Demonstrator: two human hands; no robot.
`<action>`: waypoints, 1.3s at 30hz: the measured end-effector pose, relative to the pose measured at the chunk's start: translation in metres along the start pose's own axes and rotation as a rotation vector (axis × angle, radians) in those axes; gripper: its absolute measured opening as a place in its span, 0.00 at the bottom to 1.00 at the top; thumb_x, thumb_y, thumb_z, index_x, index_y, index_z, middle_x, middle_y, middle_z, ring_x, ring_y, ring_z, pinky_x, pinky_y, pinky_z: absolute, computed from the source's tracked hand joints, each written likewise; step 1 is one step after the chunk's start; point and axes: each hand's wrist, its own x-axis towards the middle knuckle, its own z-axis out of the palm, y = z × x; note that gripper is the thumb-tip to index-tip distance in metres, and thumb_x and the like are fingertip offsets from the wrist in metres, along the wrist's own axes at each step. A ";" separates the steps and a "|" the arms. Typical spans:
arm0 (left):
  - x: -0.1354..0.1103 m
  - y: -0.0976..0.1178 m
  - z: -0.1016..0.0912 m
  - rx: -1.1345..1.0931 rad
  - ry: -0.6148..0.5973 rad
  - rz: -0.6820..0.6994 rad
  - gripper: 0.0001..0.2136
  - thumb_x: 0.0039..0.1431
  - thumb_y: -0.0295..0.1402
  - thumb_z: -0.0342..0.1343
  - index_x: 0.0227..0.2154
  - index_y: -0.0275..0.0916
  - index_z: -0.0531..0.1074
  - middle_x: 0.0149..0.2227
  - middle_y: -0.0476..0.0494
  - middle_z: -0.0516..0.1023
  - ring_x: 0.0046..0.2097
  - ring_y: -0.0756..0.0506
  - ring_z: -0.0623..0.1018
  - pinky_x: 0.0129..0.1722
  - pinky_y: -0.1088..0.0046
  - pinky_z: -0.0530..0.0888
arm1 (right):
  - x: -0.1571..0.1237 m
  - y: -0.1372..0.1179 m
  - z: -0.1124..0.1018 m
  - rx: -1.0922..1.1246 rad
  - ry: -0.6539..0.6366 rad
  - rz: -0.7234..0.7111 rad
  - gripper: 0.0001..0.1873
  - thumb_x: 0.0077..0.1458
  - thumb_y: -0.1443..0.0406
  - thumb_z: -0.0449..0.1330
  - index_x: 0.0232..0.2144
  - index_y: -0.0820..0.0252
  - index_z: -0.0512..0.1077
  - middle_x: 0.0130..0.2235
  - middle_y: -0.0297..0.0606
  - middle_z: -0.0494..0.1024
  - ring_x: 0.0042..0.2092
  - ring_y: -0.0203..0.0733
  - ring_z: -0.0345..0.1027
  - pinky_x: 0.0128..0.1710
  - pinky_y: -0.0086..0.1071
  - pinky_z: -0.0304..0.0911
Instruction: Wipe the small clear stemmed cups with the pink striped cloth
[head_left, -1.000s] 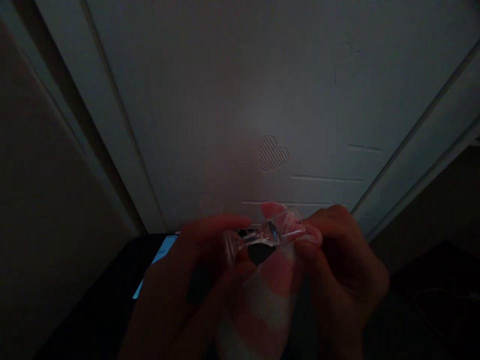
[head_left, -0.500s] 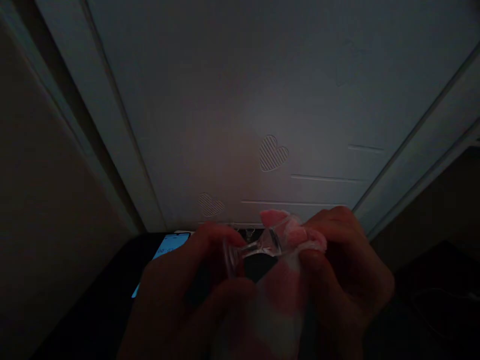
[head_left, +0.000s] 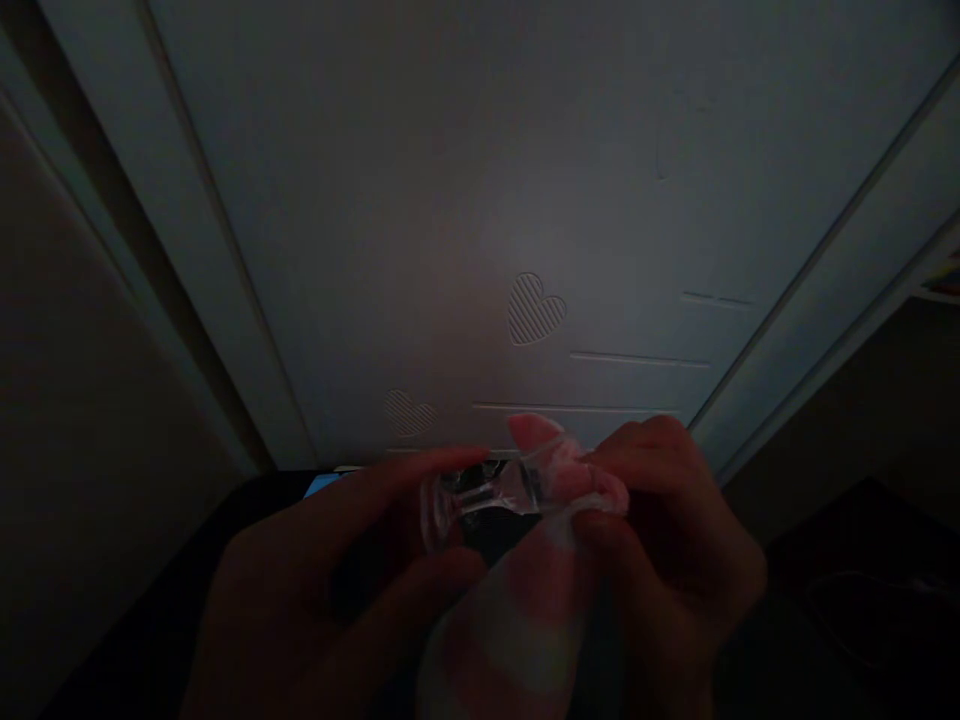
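Note:
A small clear stemmed glass point(head_left: 480, 497) lies on its side between my hands, its foot to the left and its bowl to the right. A pink and white cloth point(head_left: 517, 620) is bunched at the bowl and hangs below it. My right hand point(head_left: 667, 530) pinches the cloth at the bowl end between thumb and fingers. Around the foot, my left hand point(head_left: 337, 560) has its forefinger stretched out and its thumb apart below; whether either touches the glass is hard to make out in the dark.
Behind my hands stands a pale panel point(head_left: 420, 240) with engraved hearts and lines. A lit phone point(head_left: 322, 483) shows partly behind my left hand, on a dark surface point(head_left: 150, 620). A thin cable point(head_left: 840, 620) lies at the lower right.
My left forefinger has straightened and moved away from the thumb. Both hands, the glass and the cloth sit slightly further left in view, and more of the phone is covered.

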 end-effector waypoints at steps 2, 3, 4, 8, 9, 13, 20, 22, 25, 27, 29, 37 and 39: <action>0.002 0.004 0.000 -0.171 -0.033 -0.072 0.13 0.53 0.48 0.64 0.42 0.59 0.79 0.31 0.57 0.84 0.28 0.49 0.80 0.25 0.82 0.74 | 0.000 0.001 -0.001 0.013 -0.028 0.010 0.07 0.55 0.71 0.65 0.37 0.59 0.77 0.30 0.31 0.72 0.33 0.35 0.64 0.29 0.32 0.60; 0.003 0.007 0.001 -0.263 -0.039 -0.129 0.11 0.51 0.47 0.65 0.39 0.58 0.79 0.28 0.57 0.82 0.26 0.50 0.78 0.23 0.84 0.73 | 0.000 0.001 -0.001 0.021 -0.040 0.008 0.06 0.55 0.71 0.65 0.37 0.59 0.78 0.30 0.32 0.72 0.33 0.35 0.65 0.29 0.32 0.61; 0.004 0.011 0.001 -0.372 -0.039 -0.154 0.10 0.50 0.48 0.66 0.36 0.58 0.79 0.27 0.58 0.81 0.26 0.50 0.78 0.24 0.83 0.74 | 0.001 0.001 -0.001 0.026 -0.051 0.006 0.06 0.56 0.69 0.65 0.38 0.59 0.78 0.31 0.32 0.72 0.33 0.35 0.65 0.29 0.32 0.61; 0.005 0.026 0.003 -0.501 -0.011 -0.272 0.08 0.47 0.47 0.69 0.31 0.57 0.80 0.23 0.58 0.77 0.22 0.54 0.73 0.20 0.87 0.71 | 0.002 0.000 -0.003 -0.008 -0.085 0.004 0.05 0.58 0.66 0.64 0.38 0.56 0.78 0.31 0.34 0.74 0.33 0.37 0.67 0.28 0.32 0.64; 0.005 0.029 0.003 -0.538 0.031 -0.336 0.10 0.44 0.47 0.70 0.30 0.56 0.80 0.22 0.58 0.75 0.21 0.55 0.72 0.19 0.89 0.70 | 0.003 0.000 -0.004 -0.020 -0.092 0.004 0.05 0.57 0.67 0.64 0.38 0.56 0.78 0.31 0.34 0.74 0.33 0.37 0.68 0.28 0.32 0.64; 0.006 0.031 0.003 -0.575 0.029 -0.311 0.13 0.43 0.51 0.70 0.32 0.57 0.81 0.19 0.59 0.73 0.20 0.56 0.70 0.17 0.91 0.69 | 0.003 0.000 -0.006 -0.019 -0.104 -0.004 0.08 0.55 0.70 0.64 0.38 0.56 0.78 0.31 0.34 0.74 0.33 0.37 0.67 0.28 0.32 0.64; 0.006 0.027 -0.003 -0.551 -0.078 -0.203 0.08 0.52 0.49 0.66 0.36 0.60 0.79 0.26 0.60 0.77 0.25 0.56 0.75 0.23 0.92 0.72 | 0.002 0.001 -0.004 0.004 -0.094 0.006 0.09 0.54 0.72 0.64 0.38 0.57 0.78 0.31 0.33 0.73 0.34 0.37 0.66 0.28 0.31 0.63; 0.007 0.030 -0.003 -0.522 -0.091 -0.180 0.08 0.54 0.50 0.64 0.36 0.60 0.78 0.26 0.59 0.77 0.25 0.55 0.75 0.23 0.90 0.72 | 0.003 0.000 -0.003 0.001 -0.097 0.016 0.09 0.55 0.71 0.64 0.38 0.56 0.78 0.31 0.33 0.73 0.34 0.37 0.66 0.28 0.31 0.63; 0.007 0.033 0.000 -0.519 -0.092 -0.184 0.08 0.57 0.50 0.61 0.37 0.58 0.77 0.25 0.59 0.77 0.21 0.55 0.71 0.20 0.88 0.71 | 0.003 -0.001 -0.004 0.011 -0.097 0.013 0.08 0.54 0.71 0.65 0.38 0.57 0.78 0.30 0.33 0.72 0.33 0.37 0.66 0.28 0.31 0.63; 0.005 0.035 0.003 -0.557 -0.079 -0.255 0.06 0.56 0.47 0.63 0.35 0.57 0.77 0.25 0.59 0.77 0.22 0.55 0.71 0.20 0.88 0.70 | 0.003 0.000 -0.005 0.006 -0.105 0.003 0.08 0.54 0.71 0.65 0.38 0.57 0.78 0.30 0.34 0.73 0.33 0.36 0.67 0.28 0.31 0.63; 0.002 0.035 0.005 -0.588 0.006 -0.279 0.05 0.55 0.43 0.64 0.34 0.54 0.77 0.20 0.58 0.72 0.20 0.55 0.68 0.18 0.87 0.66 | 0.004 0.001 -0.006 -0.012 -0.111 0.001 0.08 0.55 0.70 0.65 0.38 0.56 0.79 0.31 0.33 0.74 0.33 0.37 0.67 0.28 0.32 0.63; 0.002 0.021 -0.002 -0.473 0.104 -0.121 0.06 0.63 0.34 0.56 0.37 0.55 0.75 0.19 0.58 0.70 0.19 0.54 0.68 0.18 0.85 0.67 | 0.003 0.000 -0.006 -0.065 -0.024 -0.005 0.13 0.54 0.75 0.64 0.39 0.55 0.78 0.31 0.31 0.74 0.34 0.37 0.65 0.29 0.32 0.61; 0.003 0.024 -0.002 -0.557 0.027 -0.132 0.02 0.60 0.41 0.60 0.36 0.56 0.76 0.20 0.58 0.72 0.20 0.54 0.69 0.18 0.86 0.69 | 0.003 -0.002 -0.004 -0.045 -0.050 0.017 0.13 0.54 0.74 0.64 0.40 0.54 0.79 0.31 0.32 0.74 0.34 0.37 0.65 0.30 0.32 0.62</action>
